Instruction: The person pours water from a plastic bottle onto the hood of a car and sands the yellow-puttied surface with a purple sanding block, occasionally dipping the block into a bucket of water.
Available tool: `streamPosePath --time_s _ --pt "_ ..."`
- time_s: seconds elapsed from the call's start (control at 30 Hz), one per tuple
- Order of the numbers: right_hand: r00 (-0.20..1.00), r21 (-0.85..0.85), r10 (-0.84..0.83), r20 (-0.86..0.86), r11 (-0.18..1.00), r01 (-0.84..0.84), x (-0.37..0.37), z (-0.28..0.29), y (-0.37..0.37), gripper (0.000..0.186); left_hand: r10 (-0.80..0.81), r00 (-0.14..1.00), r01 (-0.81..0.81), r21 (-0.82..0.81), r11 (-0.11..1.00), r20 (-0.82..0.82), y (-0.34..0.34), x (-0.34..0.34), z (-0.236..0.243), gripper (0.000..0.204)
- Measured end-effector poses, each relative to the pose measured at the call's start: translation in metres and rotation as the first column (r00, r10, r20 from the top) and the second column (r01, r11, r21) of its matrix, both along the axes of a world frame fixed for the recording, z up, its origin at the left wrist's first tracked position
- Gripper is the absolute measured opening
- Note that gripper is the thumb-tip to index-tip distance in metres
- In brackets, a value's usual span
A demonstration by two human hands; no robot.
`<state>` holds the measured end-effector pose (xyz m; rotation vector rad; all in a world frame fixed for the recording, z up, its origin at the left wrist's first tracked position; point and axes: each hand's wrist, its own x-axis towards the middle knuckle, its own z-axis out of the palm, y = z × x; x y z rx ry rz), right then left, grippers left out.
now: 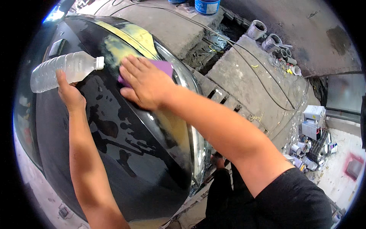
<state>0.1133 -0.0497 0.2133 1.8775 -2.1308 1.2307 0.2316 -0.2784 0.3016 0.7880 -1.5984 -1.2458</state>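
Observation:
A clear plastic water bottle (63,70) with a white cap lies tilted in my left hand (71,93), its neck pointing right above the car. My right hand (145,82) presses a purple sanding sheet (164,68) onto the edge of the black car body panel (114,152); part of the sheet is hidden under my palm. Beside the fingers, yellow filler (131,36) covers patches of the dark surface, partly rubbed thin. Wet streaks and droplets spread over the panel below the bottle.
The car's headlight (196,152) borders the panel on the right. Black cables (244,53) run across the concrete floor, past an open drain trench (221,40). Paint cans (271,42) stand at the upper right, with blue buckets (207,7) at the top. More cans and boxes (314,114) clutter the right side.

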Motion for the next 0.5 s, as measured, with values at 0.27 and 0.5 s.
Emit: streamPosePath --time_s 0.27,0.5 --pt "0.931 0.173 -0.047 0.361 0.985 -0.017 0.157 -0.002 0.194 0.071 0.006 1.0 -0.007 -0.019 1.0 -0.018 -0.004 -0.004 0.006 0.06" --pt "0.839 0.137 0.089 0.536 0.972 -0.191 0.253 -0.009 0.282 0.069 -0.12 0.992 0.123 0.1 0.987 -0.031 0.01 0.023 0.02 0.059"
